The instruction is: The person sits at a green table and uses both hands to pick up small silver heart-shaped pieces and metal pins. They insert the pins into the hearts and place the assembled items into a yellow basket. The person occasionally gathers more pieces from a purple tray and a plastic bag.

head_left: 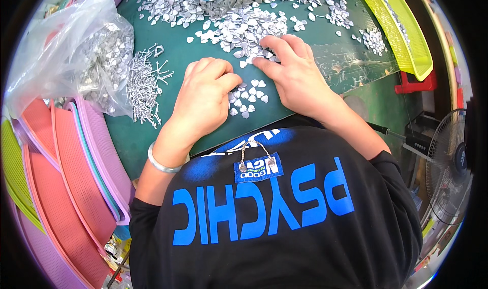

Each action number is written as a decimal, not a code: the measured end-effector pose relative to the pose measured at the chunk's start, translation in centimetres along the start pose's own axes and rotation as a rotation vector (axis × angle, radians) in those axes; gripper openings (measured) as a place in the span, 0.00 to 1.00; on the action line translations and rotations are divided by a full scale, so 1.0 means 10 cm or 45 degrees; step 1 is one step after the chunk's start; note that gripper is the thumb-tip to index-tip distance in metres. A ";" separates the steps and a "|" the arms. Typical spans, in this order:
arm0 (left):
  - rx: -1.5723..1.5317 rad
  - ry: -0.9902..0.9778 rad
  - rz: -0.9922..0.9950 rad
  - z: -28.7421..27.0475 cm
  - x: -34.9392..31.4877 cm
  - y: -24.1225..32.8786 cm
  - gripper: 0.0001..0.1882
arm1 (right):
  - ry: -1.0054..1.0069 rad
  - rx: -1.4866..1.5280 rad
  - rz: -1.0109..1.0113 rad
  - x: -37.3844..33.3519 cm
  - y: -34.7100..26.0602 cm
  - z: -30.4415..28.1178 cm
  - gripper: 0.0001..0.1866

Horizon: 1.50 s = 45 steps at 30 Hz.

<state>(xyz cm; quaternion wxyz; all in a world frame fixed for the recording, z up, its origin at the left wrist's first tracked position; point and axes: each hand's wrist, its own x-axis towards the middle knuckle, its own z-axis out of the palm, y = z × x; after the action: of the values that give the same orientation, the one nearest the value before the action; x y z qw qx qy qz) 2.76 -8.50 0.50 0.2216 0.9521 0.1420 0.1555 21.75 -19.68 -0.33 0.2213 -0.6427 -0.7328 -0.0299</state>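
Observation:
Small silver heart-shaped pieces [254,27] are heaped across the far middle of the green table. My right hand [302,81] reaches the near edge of that heap, its thumb and forefinger apart and touching the hearts. To its left, my left hand [203,96] is closed, with the fingers curled inward; whatever they pinch is hidden. Between my hands, near the table's front edge, lies a smaller loose group of hearts [249,97]. Left of my left hand is a pile of thin silver pins [145,83] with small heads.
A clear plastic bag [66,55] of silver pieces slumps at the far left. Stacked pink and purple baskets [76,172] stand at my left. A yellow-green basket [406,50] sits at the right edge, beside a small heart pile [373,41]. A black fan [450,159] stands right.

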 end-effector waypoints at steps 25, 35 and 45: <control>-0.026 0.056 0.003 0.05 0.05 0.03 0.17 | 0.008 0.064 0.010 -0.05 0.09 -0.05 0.15; -0.007 0.080 -0.022 0.11 0.12 0.10 0.17 | 0.037 0.001 0.033 0.00 0.07 0.00 0.12; -0.116 0.092 0.008 0.05 0.07 0.03 0.16 | 0.131 0.013 0.074 -0.07 0.18 -0.03 0.13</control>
<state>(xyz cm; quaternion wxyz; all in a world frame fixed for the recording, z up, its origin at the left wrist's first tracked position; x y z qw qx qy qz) 3.69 -8.73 0.36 0.2591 0.9352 0.1397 0.1969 23.60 -20.09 -0.76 0.2628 -0.6602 -0.7016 -0.0526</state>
